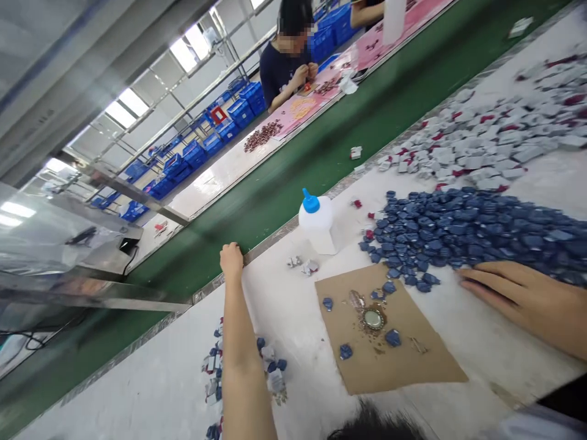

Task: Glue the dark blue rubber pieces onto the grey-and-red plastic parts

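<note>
My left hand is stretched forward to the far edge of the white table, beside the green conveyor belt. Its fingers are curled in, and whatever they hold, if anything, is hidden. Over at the right, my right hand lies with extended fingers against the near side of a heap of small dark blue pieces. Between my arms a brown cardboard sheet bears a round metal cap in a wet brown patch, with several blue pieces scattered around it.
A white squeeze bottle with a blue nozzle stands behind the cardboard. Grey-white pieces are heaped at the far right. Mixed pieces lie by my left forearm. Across the belt, a person works at a pink surface.
</note>
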{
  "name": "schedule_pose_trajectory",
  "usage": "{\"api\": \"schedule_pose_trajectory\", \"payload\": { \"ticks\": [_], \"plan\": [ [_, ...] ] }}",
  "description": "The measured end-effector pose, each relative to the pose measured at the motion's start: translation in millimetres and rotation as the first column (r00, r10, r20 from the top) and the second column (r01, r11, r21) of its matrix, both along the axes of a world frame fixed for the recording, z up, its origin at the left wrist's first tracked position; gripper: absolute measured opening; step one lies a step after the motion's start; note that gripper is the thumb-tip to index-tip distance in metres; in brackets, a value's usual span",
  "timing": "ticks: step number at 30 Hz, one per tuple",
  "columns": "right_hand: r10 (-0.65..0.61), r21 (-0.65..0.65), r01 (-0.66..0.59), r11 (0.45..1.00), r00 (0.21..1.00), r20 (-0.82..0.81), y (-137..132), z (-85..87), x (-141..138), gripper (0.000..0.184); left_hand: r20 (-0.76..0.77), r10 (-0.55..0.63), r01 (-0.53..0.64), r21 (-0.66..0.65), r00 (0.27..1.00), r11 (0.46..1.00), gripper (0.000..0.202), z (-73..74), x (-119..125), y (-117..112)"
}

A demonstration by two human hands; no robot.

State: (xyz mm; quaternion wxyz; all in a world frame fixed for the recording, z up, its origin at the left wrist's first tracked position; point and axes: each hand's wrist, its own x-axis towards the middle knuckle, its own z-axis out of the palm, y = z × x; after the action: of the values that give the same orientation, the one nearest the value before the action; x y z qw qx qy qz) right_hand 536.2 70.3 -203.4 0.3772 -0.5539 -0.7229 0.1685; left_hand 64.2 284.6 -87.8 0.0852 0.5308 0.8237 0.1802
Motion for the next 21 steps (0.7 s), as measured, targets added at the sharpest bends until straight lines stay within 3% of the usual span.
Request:
{"api": "schedule_pose_trajectory", "payload": {
  "ticks": [2,4,7,11,14,17,19,21],
  "plan": [
    [-0.041,0.019,0.039,0.999,0.987,0.156,-0.5,9.9,-1.8,0.03,0.104,0.059,-0.064,0.044,0.993,0.997,0.033,5.3,-0.4,-16.4],
    [-0.032,-0.015,0.036,0.999,0.981,0.192,2.9,25.9,-5.5,0.024,0.251,0.11,-0.13,0.065,0.962,0.989,0.032,15.1,3.8,-38.9],
    [0.089,-0.166,-0.084,0.983,0.996,0.022,11.0,58.9,-19.5,0.019,0.504,0.115,-0.164,0.055,0.856,0.985,0.035,30.5,24.1,-89.3],
    [0.234,-0.37,-0.311,0.875,0.942,-0.239,16.3,99.9,-48.3,0.018,0.738,-0.002,-0.101,0.096,0.675,0.99,0.04,36.8,78.7,-181.7],
    [0.311,-0.456,-0.439,0.775,0.891,-0.33,17.7,110.8,-62.2,0.019,0.893,-0.133,-0.054,0.173,0.43,0.983,0.044,21.3,127.2,-241.8],
    [0.383,-0.527,-0.519,0.673,0.854,-0.352,22.5,103.2,-65.6,0.026,0.953,-0.143,-0.162,0.191,0.268,0.968,0.039,-4.5,167.6,-278.0],
    [0.451,-0.522,-0.536,0.663,0.843,-0.293,26.9,94.8,-67.2,0.033,0.971,-0.133,-0.252,0.182,0.2,0.95,0.038,-18.5,187.3,-291.5],
    [0.517,-0.447,-0.54,0.713,0.836,-0.184,30.5,88.2,-72.5,0.035,0.988,-0.119,-0.3,0.143,0.098,0.943,0.041,-25.1,200.9,-300.1]
  ]
}}
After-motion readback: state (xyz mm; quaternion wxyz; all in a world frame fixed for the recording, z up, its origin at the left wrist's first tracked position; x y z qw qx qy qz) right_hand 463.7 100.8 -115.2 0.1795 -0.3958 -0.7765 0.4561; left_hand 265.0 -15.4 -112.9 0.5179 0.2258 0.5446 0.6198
